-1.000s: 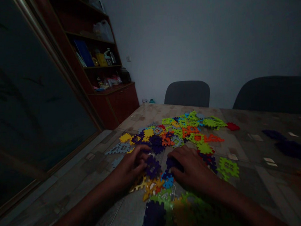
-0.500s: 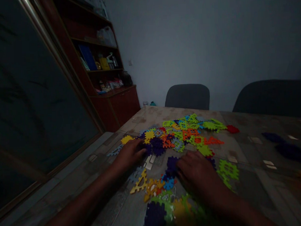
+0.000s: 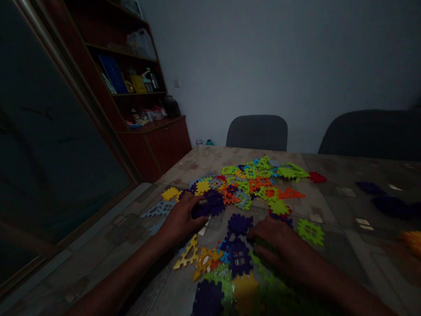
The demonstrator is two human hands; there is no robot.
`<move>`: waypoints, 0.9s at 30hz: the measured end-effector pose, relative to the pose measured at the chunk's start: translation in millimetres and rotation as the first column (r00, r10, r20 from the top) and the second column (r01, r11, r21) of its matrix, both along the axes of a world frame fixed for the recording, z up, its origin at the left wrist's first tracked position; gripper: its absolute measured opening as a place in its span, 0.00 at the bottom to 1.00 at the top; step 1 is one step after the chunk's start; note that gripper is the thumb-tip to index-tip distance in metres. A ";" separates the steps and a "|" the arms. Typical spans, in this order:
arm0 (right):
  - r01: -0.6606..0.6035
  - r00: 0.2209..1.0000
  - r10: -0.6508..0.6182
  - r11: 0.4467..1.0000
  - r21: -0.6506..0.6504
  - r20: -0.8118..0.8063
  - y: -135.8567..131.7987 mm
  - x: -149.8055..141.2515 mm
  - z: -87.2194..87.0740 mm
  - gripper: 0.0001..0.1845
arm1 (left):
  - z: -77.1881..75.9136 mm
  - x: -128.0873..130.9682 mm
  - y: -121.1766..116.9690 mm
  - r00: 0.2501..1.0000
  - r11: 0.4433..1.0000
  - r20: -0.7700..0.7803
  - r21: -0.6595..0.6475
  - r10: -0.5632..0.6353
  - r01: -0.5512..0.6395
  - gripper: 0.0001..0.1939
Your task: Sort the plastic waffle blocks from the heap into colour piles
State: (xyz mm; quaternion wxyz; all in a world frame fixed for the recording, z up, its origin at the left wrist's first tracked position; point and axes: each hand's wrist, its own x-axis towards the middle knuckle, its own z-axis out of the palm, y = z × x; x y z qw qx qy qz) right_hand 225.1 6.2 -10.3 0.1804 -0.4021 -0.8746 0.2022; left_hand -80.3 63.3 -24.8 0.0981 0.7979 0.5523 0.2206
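Observation:
My left hand (image 3: 184,217) reaches to the dark purple gear-edged tiles (image 3: 214,201), thumb and fingers apart, fingertips at or just over them. My right hand (image 3: 273,234) is low over the table with a gap between its thumb and forefinger, and holds nothing I can see. Its fingertips are beside a solid purple tile (image 3: 240,224) and a purple window tile (image 3: 239,257); contact is unclear. Between my arms lie a yellow triangle tile (image 3: 188,254), an orange-yellow tile (image 3: 204,261), and a dark square tile (image 3: 207,301). Green pieces are partly hidden under my right forearm.
A mixed heap of green, orange, yellow and grey tiles (image 3: 261,181) spreads behind my hands. A green window tile (image 3: 310,232) lies to the right, then purple pieces (image 3: 391,206) and an orange pile (image 3: 420,245). Grey chairs (image 3: 257,131) stand across the table.
My left thumb has spread away from its fingers. My right hand has shifted slightly, and the purple window tile now shows beside it. The whole view has turned slightly right.

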 end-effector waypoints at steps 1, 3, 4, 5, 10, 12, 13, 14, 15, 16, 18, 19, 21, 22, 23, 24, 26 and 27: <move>0.000 1.000 0.000 1.000 -0.008 -0.001 -1.3 -1.4 -1.4 0.11 | -0.1 0.2 -1.8 0.999 0.999 0.017 0.001 -0.034 0.034 0.21; -0.018 1.000 0.018 0.999 -0.027 -0.002 -4.4 -5.3 -4.4 0.14 | 0.0 1.6 -5.7 0.992 0.993 0.049 -0.001 -0.117 0.117 0.12; -0.031 1.000 0.031 0.999 -0.035 -0.004 -6.0 -7.6 -5.9 0.15 | 0.2 2.5 -7.4 0.985 0.987 0.064 -0.001 -0.159 0.159 0.09; -0.042 0.999 0.042 0.998 -0.042 -0.003 -7.3 -9.8 -7.3 0.17 | 0.7 3.4 -9.1 0.977 0.980 0.080 -0.001 -0.197 0.198 0.08; -0.057 0.998 0.055 0.997 -0.048 -0.028 -10.7 -18.0 -15.8 0.22 | 4.1 8.5 -22.1 0.948 0.962 0.164 0.043 -0.271 0.268 0.11; -0.045 0.998 0.043 0.998 -0.046 -0.040 -11.3 -20.6 -19.6 0.26 | 4.3 11.9 -32.4 0.942 0.960 0.187 0.058 -0.280 0.274 0.10; -0.035 0.999 0.033 0.998 -0.050 -0.038 -11.5 -21.6 -20.8 0.27 | 4.1 13.9 -38.4 0.938 0.958 0.193 0.058 -0.288 0.283 0.10; -0.026 0.999 0.024 0.998 -0.054 -0.037 -11.5 -22.5 -21.4 0.26 | 3.9 16.0 -44.6 0.934 0.954 0.193 0.049 -0.300 0.296 0.09; -0.018 0.999 0.015 0.998 -0.053 -0.044 -11.4 -22.8 -21.2 0.24 | 3.9 17.8 -50.5 0.930 0.949 0.190 0.035 -0.313 0.313 0.08; -0.009 0.998 0.006 0.999 -0.053 -0.059 -11.0 -22.6 -20.0 0.20 | 4.3 19.2 -55.7 0.925 0.942 0.185 0.019 -0.332 0.335 0.06; 0.019 0.995 -0.027 0.997 -0.078 -0.092 -9.7 -20.3 -15.2 0.13 | 6.2 20.4 -62.6 0.904 0.916 0.183 -0.036 -0.386 0.399 0.06; 0.041 0.993 -0.053 0.993 -0.111 -0.108 -8.8 -18.4 -11.9 0.10 | 7.6 20.1 -64.1 0.894 0.902 0.190 -0.075 -0.406 0.425 0.08; 0.089 0.986 -0.119 0.969 -0.232 -0.120 -6.8 -13.8 -4.7 0.09 | 11.0 18.6 -63.5 0.888 0.885 0.225 -0.155 -0.402 0.439 0.12; 0.107 0.981 -0.150 0.949 -0.298 -0.125 -5.8 -11.5 -1.3 0.09 | 12.6 17.9 -62.1 0.892 0.885 0.243 -0.183 -0.382 0.429 0.12; 0.116 0.975 -0.174 0.928 -0.355 -0.138 -5.0 -9.5 1.6 0.09 | 14.1 17.4 -60.5 0.900 0.892 0.250 -0.197 -0.357 0.408 0.12; 0.118 0.968 -0.195 0.910 -0.396 -0.158 -4.3 -7.8 3.7 0.10 | 15.4 17.2 -59.0 0.908 0.901 0.246 -0.195 -0.338 0.388 0.14; 0.109 0.949 -0.225 0.893 -0.437 -0.222 -3.3 -5.3 5.4 0.09 | 17.2 18.0 -57.7 0.917 0.905 0.203 -0.189 -0.344 0.381 0.22; 0.098 0.936 -0.235 0.890 -0.444 -0.263 -3.0 -4.4 5.0 0.08 | 17.6 18.7 -58.0 0.915 0.898 0.174 -0.194 -0.364 0.394 0.27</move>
